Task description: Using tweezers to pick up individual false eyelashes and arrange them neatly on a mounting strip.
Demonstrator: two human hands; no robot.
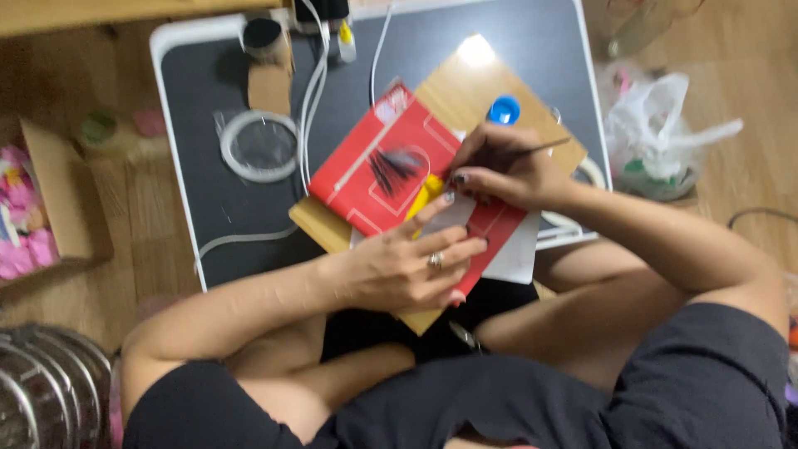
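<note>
Right hand (503,170): fingers pinched round thin dark brush (532,151), wrist bent in, tip over red sheet (399,170)
Left hand (407,266): flat, fingers spread and pressing red sheet's lower edge, ring on one finger, grips nothing
Red sheet: tilted on wooden board (465,91) atop low black table (208,91), white outline shapes, black brush strokes near its middle
Yellow piece (428,195): on red sheet, just by left fingertips
Blue cap (504,110): round, on board, beside right hand
Clear round lid (260,146): on table, left of sheet
White plastic bag (665,133): on floor, right of table
Hidden: brush tip behind fingers, image blurred
</note>
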